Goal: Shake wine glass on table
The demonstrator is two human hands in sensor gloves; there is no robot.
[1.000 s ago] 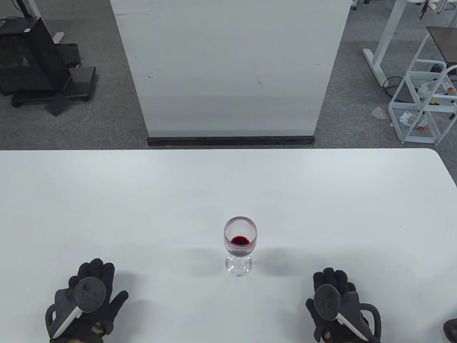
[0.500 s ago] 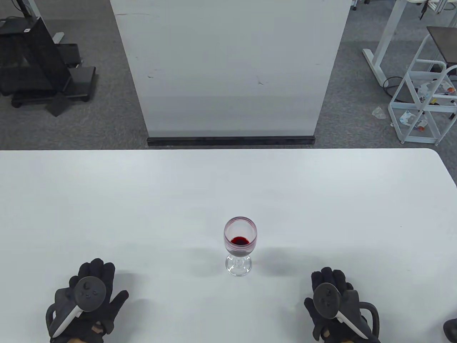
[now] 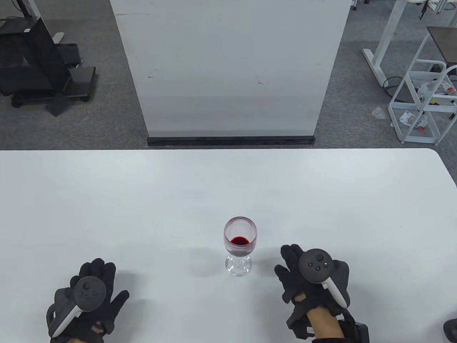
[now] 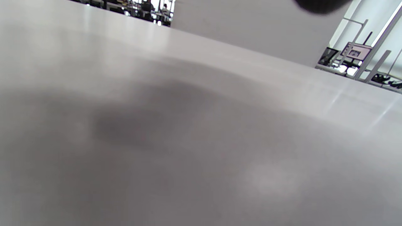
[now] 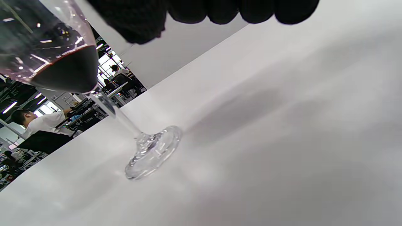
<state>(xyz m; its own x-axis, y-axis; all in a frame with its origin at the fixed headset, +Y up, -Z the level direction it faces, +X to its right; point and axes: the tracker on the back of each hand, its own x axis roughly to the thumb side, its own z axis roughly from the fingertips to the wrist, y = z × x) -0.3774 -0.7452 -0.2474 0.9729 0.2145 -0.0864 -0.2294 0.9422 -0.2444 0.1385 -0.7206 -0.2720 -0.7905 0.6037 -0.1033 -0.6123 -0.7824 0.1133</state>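
A clear wine glass (image 3: 240, 246) with a little red wine stands upright near the front middle of the white table (image 3: 228, 185). My right hand (image 3: 291, 266) is raised just right of the glass, fingers spread toward it, apart from it and empty. In the right wrist view the glass (image 5: 94, 94) stands close at the left, with my fingertips (image 5: 220, 12) along the top edge, clear of it. My left hand (image 3: 96, 282) rests flat on the table at the front left, empty. The left wrist view shows only bare tabletop.
A white partition panel (image 3: 228, 68) stands beyond the table's far edge. A black cart (image 3: 39, 60) is on the floor at the far left and a white rack (image 3: 425, 96) at the far right. A dark object (image 3: 450, 328) pokes in at the bottom right corner.
My right hand has lifted off the table and moved forward and left toward the glass. The left hand and the glass have not moved.
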